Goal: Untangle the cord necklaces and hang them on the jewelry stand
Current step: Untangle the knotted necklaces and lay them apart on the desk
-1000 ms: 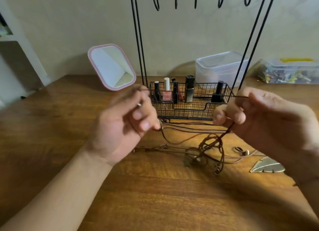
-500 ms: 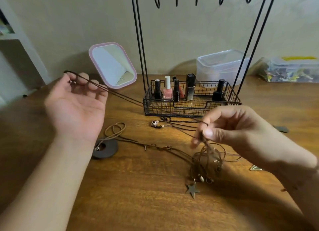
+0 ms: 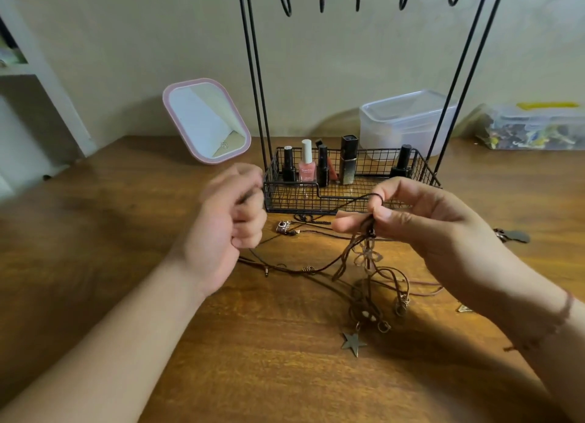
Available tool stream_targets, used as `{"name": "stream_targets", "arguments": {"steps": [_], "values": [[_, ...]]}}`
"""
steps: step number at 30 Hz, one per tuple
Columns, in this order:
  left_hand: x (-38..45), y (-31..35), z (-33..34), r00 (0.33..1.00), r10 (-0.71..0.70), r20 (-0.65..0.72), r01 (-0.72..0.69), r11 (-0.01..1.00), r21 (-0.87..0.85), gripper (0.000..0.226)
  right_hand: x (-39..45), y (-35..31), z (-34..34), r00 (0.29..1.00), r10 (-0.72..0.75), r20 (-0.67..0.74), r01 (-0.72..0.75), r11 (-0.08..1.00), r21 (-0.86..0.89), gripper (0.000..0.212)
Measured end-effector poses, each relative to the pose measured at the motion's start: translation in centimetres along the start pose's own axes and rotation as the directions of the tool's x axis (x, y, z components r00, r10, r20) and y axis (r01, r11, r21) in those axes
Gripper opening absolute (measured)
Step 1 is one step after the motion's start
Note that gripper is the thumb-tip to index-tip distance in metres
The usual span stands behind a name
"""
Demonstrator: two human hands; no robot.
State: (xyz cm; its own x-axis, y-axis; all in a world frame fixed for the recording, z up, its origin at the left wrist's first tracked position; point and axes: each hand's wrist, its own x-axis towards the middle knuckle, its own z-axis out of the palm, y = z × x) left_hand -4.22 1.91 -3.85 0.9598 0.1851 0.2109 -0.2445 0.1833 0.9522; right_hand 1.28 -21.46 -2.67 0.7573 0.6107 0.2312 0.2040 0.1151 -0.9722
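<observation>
Head view: the right hand (image 3: 421,220) pinches the tangled cords (image 3: 367,264) above the table (image 3: 126,232); the tangle hangs below the pinch. The left hand (image 3: 228,220), blurred, is curled around a cord. The stand (image 3: 348,198) is just behind both.

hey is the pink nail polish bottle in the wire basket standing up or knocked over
Upright. The pink nail polish bottle stands in the wire basket with its white cap pointing straight up, in line with the dark bottles beside it.

Dim room — beige wall (image 3: 316,74), wooden table (image 3: 95,232), white shelf (image 3: 47,84) at left
</observation>
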Motion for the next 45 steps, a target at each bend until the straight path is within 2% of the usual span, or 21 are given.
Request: {"name": "stream_targets", "arguments": {"steps": [2,5,7,8,11,13,14,16,19,22,24,27,32,35,37,39,45], "values": [[-0.7,-0.4,1.2,0.985,0.069,0.159,-0.104,0.969,0.225,0.02,0.0,0.0,0.0,1.0,-0.006,0.01,0.006,1.0,-0.029,0.009],[-1.7,-1.0,3.0,0.941,0.012,0.339,-0.147,0.914,0.377,0.05,0.0,0.2,0.2,0.999,-0.027,0.017,0.028,0.999,-0.024,0.01],[-1.9,-1.4,3.7,0.942,-0.053,0.331,-0.134,0.844,0.518,0.055,0.0,0.3,0.1,0.998,-0.045,0.033,0.045,0.999,-0.003,0.01],[-1.9,-1.6,3.7,0.953,-0.066,0.297,-0.138,0.776,0.615,0.054,0.0,0.3,0.0,0.997,-0.05,0.056,0.05,0.999,-0.014,0.01],[-1.9,-2.0,3.3,0.964,-0.063,0.259,-0.161,0.64,0.751,0.033,0.0,0.5,-0.2,0.994,-0.05,0.1,0.065,0.987,-0.15,0.009],[-1.8,-1.6,3.0,0.964,-0.028,0.264,-0.205,0.554,0.807,0.013,0.0,0.8,-0.5,0.997,-0.059,0.044,0.068,0.964,-0.258,0.008],[-1.7,-1.4,2.8,0.964,-0.012,0.265,-0.218,0.535,0.816,0.017,0.1,1.0,-0.6,0.997,-0.072,0.008,0.07,0.945,-0.318,0.005],[-1.4,-1.1,2.1,0.955,-0.001,0.298,-0.244,0.574,0.782,0.03,0.3,1.5,-0.9,0.995,-0.088,-0.045,0.063,0.914,-0.402,0.008],[-1.1,-0.6,1.2,0.92,0.074,0.385,-0.315,0.724,0.613,0.035,0.3,1.6,-0.8,0.994,-0.096,-0.043,0.071,0.916,-0.395,0.012],[-1.0,-0.5,0.9,0.928,0.087,0.363,-0.211,0.924,0.319,0.036,0.1,1.5,-0.6,0.993,-0.12,0.01,0.116,0.931,-0.347,0.005],[-1.1,-0.3,1.3,0.93,0.105,0.353,-0.174,0.97,0.169,0.033,0.0,1.6,-0.4,0.99,-0.12,0.071,0.137,0.937,-0.321,0.01],[-1.1,-0.3,1.7,0.938,0.169,0.302,-0.187,0.982,0.032,0.027,0.1,2.1,0.0,0.982,-0.107,0.156,0.151,0.94,-0.305,0.01],[-0.8,0.1,1.1,0.971,0.202,0.125,-0.189,0.976,-0.112,0.027,0.0,1.7,-0.3,0.96,-0.034,0.276,0.135,0.925,-0.355,0.029],[-0.5,0.4,0.5,0.98,0.196,-0.024,-0.197,0.962,-0.187,0.035,-0.1,1.6,-0.3,0.963,-0.044,0.265,0.171,0.861,-0.48,0.015],[-0.4,0.6,0.2,0.975,0.198,-0.099,-0.213,0.959,-0.186,0.038,-0.2,1.5,0.0,0.969,-0.097,0.228,0.2,0.846,-0.494,0.01],[-0.3,0.7,-0.1,0.973,0.21,-0.098,-0.225,0.959,-0.172,0.037,-0.2,1.4,0.2,0.973,-0.137,0.184,0.211,0.848,-0.486,0.014],[-0.6,0.9,0.8,0.959,0.259,0.118,-0.225,0.944,-0.242,0.029,-0.7,1.5,1.2,0.98,-0.126,0.156,0.195,0.769,-0.609,0.025]]}}
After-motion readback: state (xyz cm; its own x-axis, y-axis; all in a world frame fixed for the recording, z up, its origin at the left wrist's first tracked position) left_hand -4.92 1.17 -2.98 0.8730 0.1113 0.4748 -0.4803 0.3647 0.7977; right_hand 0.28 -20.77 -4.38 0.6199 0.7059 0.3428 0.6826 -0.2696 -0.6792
